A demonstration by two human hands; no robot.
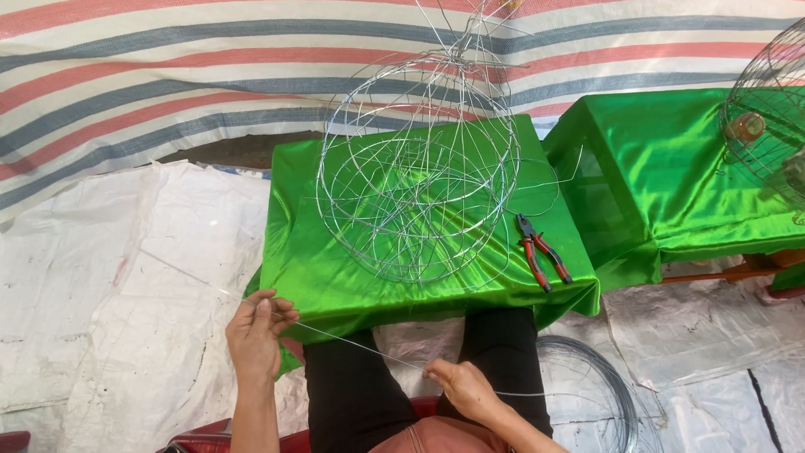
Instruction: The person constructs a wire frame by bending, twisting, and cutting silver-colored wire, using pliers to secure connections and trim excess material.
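Here, step: a thin wire (352, 342) is drawn taut between both hands.
Left hand (254, 331): fingers pinched on the wire.
Right hand (464, 387): fingers closed on it (coil (604, 377) beside).
Advice: tension is best kept even, so kinks are avoided.

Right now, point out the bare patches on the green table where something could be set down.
The green table is bare along its left strip beside the wire frame, and along the front edge left of the pliers. The middle is crowded by the frame. Both hands, left and right, hold a wire below the table.
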